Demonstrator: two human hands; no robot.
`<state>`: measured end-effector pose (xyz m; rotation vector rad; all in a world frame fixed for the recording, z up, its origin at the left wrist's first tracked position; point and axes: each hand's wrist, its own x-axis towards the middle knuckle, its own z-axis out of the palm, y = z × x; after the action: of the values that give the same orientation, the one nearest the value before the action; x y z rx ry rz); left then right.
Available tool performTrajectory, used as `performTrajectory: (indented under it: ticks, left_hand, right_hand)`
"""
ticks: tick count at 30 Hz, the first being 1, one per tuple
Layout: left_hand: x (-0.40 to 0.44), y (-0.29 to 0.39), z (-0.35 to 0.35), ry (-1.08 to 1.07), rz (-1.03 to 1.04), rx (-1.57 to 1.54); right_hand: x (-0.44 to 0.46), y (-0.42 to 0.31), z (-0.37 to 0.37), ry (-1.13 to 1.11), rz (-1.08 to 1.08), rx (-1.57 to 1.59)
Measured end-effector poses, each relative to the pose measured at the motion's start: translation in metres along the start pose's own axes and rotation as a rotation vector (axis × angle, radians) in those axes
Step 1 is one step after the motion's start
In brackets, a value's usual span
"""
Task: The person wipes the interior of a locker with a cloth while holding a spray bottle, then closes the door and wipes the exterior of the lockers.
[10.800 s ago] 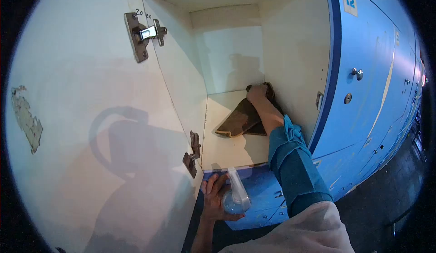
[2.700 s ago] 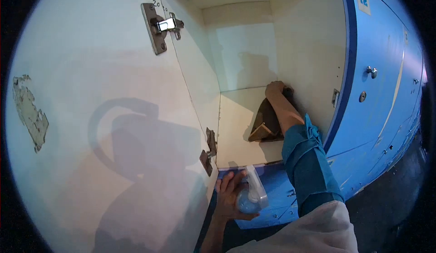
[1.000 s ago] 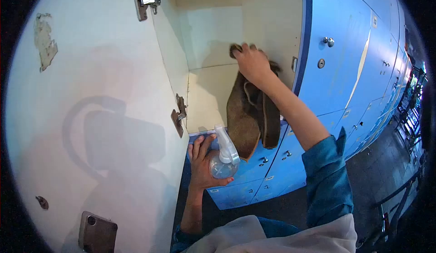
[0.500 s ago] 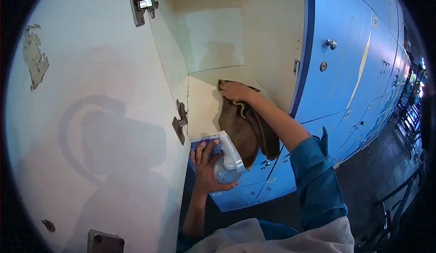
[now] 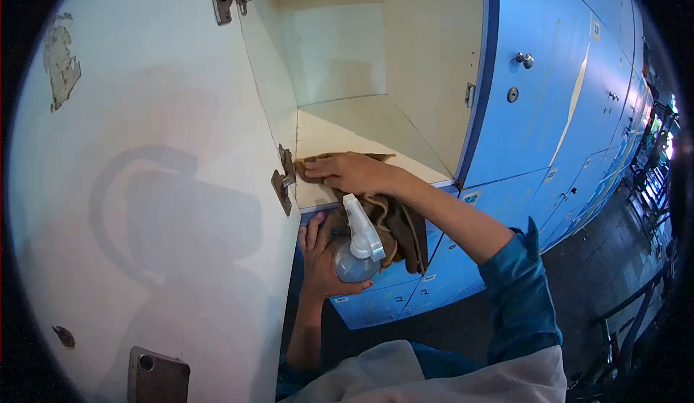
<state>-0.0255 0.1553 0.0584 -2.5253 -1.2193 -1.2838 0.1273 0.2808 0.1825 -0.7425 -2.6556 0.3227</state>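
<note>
A brown cloth [image 5: 401, 231] lies partly on the locker floor [image 5: 350, 125] and hangs over its front edge. On the cloth's upper part, near the lower hinge [image 5: 285, 180], rests my right hand [image 5: 350, 172], fingers together and pressing it against the floor. My left hand [image 5: 322, 258] is wrapped round a clear spray bottle [image 5: 356, 262] with a white nozzle, just below the locker's front edge. The bottle stands upright in front of the hanging cloth and hides part of it.
The white locker door [image 5: 181, 208] stands open at the left, with metal hinges and a lock plate [image 5: 158, 375]. Blue lockers [image 5: 538, 85] with round knobs run off to the right. Dark floor [image 5: 578, 273] and dark metal frames [image 5: 636, 316] show at the lower right.
My right hand has moved the cloth from the back right corner to the front left of the locker floor. The cloth now bunches over the edge. My left hand still holds the bottle.
</note>
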Motion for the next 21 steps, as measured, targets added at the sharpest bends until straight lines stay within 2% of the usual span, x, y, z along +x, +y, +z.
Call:
performTrajectory:
  ticks: [5, 7, 9, 12, 15, 21]
  left_hand:
    - [0.004, 0.006, -0.005, 0.064, 0.022, -0.033]
    - [0.003, 0.006, -0.009, -0.006, -0.01, -0.017]
    - [0.004, 0.006, -0.009, -0.034, -0.036, -0.018]
    - [0.005, 0.007, -0.005, 0.009, -0.036, -0.046]
    - [0.007, 0.009, -0.003, 0.089, 0.002, -0.059]
    - [0.006, 0.008, 0.001, 0.094, -0.004, -0.047]
  right_hand:
    - [-0.037, 0.018, -0.014, 0.123, 0.076, -0.131]
    - [-0.053, 0.048, -0.021, 0.203, 0.181, -0.397]
    - [-0.069, 0.067, -0.031, 0.11, 0.403, -0.621]
    - [-0.07, 0.075, -0.023, 0.224, 0.41, -0.628]
    - [-0.058, 0.068, -0.023, 0.178, 0.387, -0.445]
    - [-0.01, 0.026, -0.002, 0.125, 0.125, -0.249]
